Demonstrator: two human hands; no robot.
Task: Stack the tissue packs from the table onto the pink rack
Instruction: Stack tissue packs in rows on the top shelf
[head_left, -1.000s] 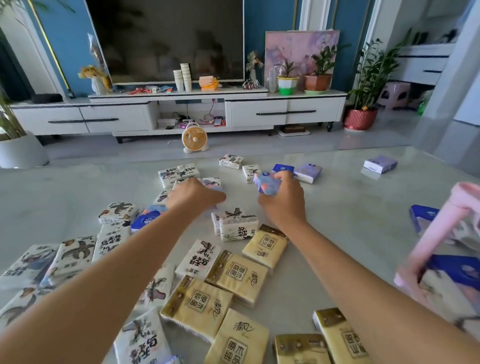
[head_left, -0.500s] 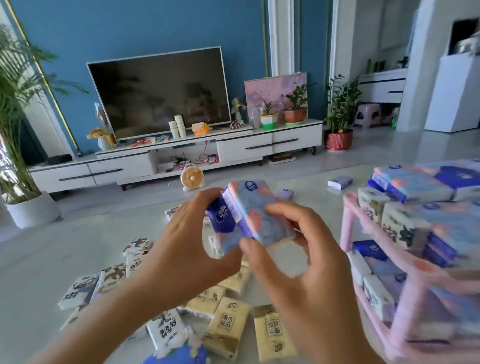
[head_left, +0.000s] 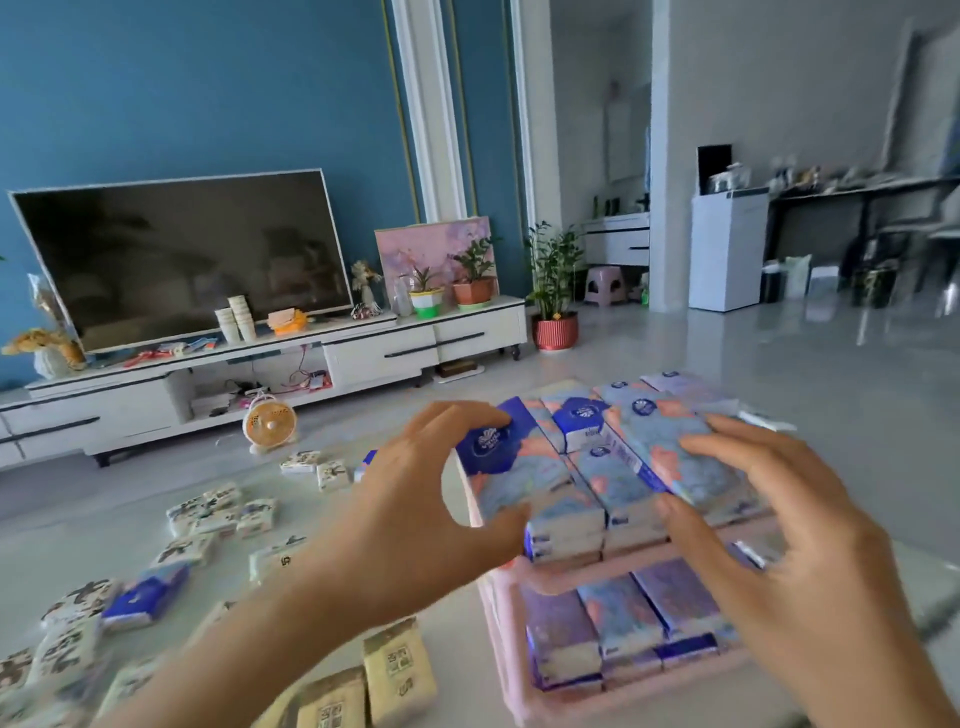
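The pink rack (head_left: 566, 582) stands on the table at the right, with blue tissue packs filling its lower shelf (head_left: 623, 613) and its top layer. My left hand (head_left: 415, 519) pinches a blue tissue pack (head_left: 514, 467) between thumb and fingers at the left edge of the top layer. Spread over the right side of that layer, my right hand (head_left: 789, 545) touches a slanted blue pack (head_left: 670, 452) with fairly straight fingers and thumb. White patterned packs (head_left: 218, 514), beige packs (head_left: 397, 670) and a blue pack (head_left: 145, 597) lie loose on the table to the left.
The pale marble table (head_left: 104, 519) carries the loose packs on its left half. Beyond its far edge, a small orange fan (head_left: 270, 423) stands on the floor before a white TV cabinet (head_left: 374, 358). A potted plant (head_left: 555, 327) stands further right.
Both hands picked blue packs off the table, raised them together and carried them right onto the rack's top layer. The view swung right and up with them.
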